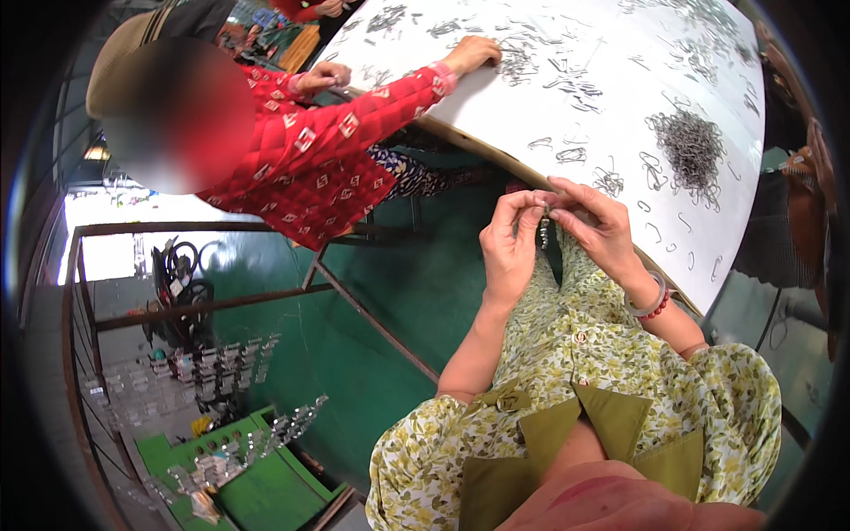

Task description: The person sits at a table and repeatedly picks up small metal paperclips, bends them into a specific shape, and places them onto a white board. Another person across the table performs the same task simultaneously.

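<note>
White table (491,111), one; left hand (511,252), right hand (604,228), fingers (577,192) pinching one metal strand (544,235) (one dense wire-hook pile (691,155) nearby).

a white table (620,115) bears small metal hooks (689,152).

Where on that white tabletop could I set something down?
Bare: the white tabletop by its near edge, between the co-worker's red patterned sleeve and small dark wire hooks; also between those hooks and the dense grey wire heap. Crowded: that heap, and beside the co-worker's reaching hand.

The floral shirt (611,354) has olive lapels (492,488)
</note>
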Action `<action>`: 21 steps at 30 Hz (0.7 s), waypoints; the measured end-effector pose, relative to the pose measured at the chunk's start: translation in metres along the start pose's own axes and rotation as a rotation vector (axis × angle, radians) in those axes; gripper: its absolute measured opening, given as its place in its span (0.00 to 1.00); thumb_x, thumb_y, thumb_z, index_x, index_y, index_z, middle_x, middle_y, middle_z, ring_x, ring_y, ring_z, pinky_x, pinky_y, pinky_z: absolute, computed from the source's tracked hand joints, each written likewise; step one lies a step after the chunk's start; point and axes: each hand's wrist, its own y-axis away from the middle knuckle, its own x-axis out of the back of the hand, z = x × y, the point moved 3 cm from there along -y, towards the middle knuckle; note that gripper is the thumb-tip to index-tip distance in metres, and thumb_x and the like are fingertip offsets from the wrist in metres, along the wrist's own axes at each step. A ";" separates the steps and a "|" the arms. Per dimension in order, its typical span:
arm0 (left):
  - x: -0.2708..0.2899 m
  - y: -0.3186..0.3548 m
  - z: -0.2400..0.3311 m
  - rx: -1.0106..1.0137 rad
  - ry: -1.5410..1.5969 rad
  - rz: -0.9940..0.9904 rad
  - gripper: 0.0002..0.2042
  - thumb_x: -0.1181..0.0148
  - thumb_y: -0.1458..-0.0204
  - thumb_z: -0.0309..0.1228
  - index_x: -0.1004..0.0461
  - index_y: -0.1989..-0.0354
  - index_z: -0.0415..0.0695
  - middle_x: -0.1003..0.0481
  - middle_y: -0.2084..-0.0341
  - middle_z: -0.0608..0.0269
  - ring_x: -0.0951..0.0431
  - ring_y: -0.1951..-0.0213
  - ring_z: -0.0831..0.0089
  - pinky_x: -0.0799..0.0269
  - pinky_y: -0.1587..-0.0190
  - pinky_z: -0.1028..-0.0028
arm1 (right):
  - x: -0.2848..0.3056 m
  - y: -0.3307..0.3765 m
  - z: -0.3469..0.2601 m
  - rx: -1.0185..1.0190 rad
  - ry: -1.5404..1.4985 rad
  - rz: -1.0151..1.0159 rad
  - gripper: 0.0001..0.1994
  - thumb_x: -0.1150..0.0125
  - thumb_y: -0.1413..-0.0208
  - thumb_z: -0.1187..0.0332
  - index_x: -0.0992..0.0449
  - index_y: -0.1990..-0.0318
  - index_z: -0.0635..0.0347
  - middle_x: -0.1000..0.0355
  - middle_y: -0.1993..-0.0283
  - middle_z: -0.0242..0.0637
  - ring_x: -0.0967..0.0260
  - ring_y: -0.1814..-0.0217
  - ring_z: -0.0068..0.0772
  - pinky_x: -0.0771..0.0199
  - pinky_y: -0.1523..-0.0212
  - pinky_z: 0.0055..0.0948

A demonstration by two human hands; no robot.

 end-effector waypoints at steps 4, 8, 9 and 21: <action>-0.004 -0.004 -0.018 0.027 -0.012 -0.015 0.04 0.48 0.41 0.23 0.32 0.61 0.35 0.25 0.64 0.57 0.25 0.58 0.74 0.31 0.50 0.74 | 0.043 -0.031 0.050 -0.102 0.155 0.076 0.13 0.40 0.46 0.76 0.23 0.52 0.60 0.24 0.68 0.35 0.29 0.71 0.20 0.27 0.69 0.22; -0.010 -0.004 -0.039 0.056 -0.057 -0.036 0.04 0.47 0.42 0.23 0.30 0.63 0.35 0.23 0.67 0.59 0.25 0.63 0.78 0.30 0.55 0.77 | 0.094 -0.091 0.144 -0.096 0.519 0.087 0.10 0.43 0.44 0.74 0.21 0.56 0.62 0.25 0.66 0.43 0.27 0.70 0.36 0.27 0.66 0.30; -0.014 -0.003 -0.042 0.080 -0.058 -0.053 0.04 0.46 0.42 0.23 0.30 0.63 0.35 0.23 0.68 0.60 0.25 0.63 0.78 0.29 0.56 0.77 | 0.100 -0.101 0.164 -0.094 0.583 0.062 0.09 0.44 0.46 0.76 0.22 0.58 0.64 0.26 0.66 0.45 0.28 0.67 0.40 0.28 0.63 0.32; -0.010 -0.002 -0.040 0.115 -0.142 -0.148 0.04 0.46 0.43 0.21 0.31 0.61 0.35 0.25 0.63 0.59 0.25 0.58 0.74 0.30 0.51 0.74 | 0.095 -0.146 0.201 0.007 0.872 -0.192 0.12 0.48 0.53 0.80 0.25 0.60 0.73 0.28 0.69 0.49 0.27 0.66 0.44 0.26 0.62 0.36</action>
